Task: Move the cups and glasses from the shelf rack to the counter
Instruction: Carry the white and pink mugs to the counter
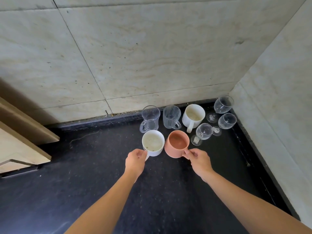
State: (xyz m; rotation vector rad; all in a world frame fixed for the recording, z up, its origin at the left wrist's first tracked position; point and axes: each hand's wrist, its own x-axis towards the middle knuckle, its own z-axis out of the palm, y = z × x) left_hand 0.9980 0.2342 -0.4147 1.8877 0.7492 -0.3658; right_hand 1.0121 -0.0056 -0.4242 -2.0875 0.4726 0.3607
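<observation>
Left hand (135, 160) grips white mug (153, 143), right hand (198, 160) pink mug (176, 144), seemingly resting on counter (101, 183).

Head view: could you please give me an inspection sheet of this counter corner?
Surface: black counter, speckled with dust.
Job's things: white mug and pink mug in front; plain glass mug, striped glass mug, large white mug and three stemmed glasses behind, upright.
Clutter: thin pale squiggle, cannot tell what.
Hands: left hand grips the white mug's handle; right hand grips the pink mug.
Cables: nothing seen.
Surroundings: tiled walls, wooden panel at left.
</observation>
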